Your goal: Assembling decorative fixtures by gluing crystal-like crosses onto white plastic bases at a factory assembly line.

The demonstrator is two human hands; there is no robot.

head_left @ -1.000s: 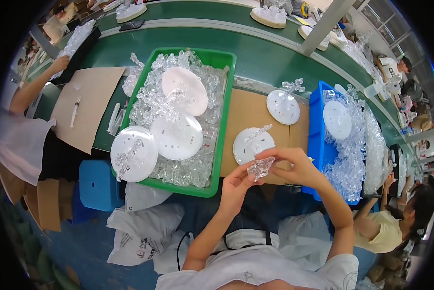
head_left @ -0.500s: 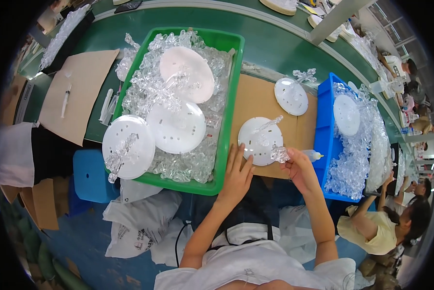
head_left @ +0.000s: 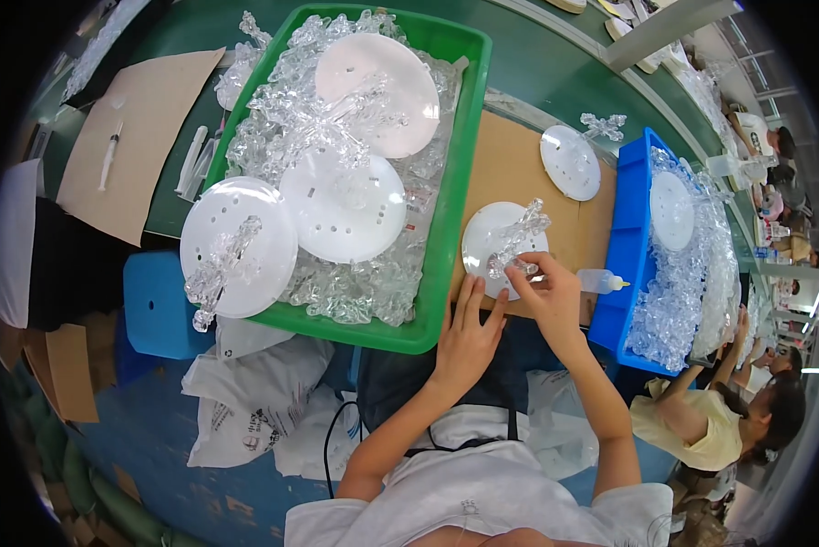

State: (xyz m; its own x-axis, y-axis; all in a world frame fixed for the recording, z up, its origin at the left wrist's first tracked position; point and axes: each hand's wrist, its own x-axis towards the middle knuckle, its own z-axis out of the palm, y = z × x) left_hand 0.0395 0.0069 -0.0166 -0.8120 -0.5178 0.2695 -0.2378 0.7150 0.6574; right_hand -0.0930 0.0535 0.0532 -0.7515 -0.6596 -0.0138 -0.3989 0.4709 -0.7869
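Both your hands have come down to centre frame: your right hand now pinches the clear plastic piece onto the white disc, your left hand lies flat, open, beside it.

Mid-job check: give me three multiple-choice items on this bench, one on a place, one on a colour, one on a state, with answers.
1. Where does the small glue bottle lie?
A. in the green tray
B. between the white disc and the blue bin
C. on the floor

2. What colour is the tray heaped with clear plastic parts?
A. green
B. red
C. yellow

3. What is the right hand doing?
A. resting idle
B. holding a syringe
C. pinching a clear piece on the disc

Answers: B, it lies by the bin's wall; A, green rim; C, fingers close on the piece.
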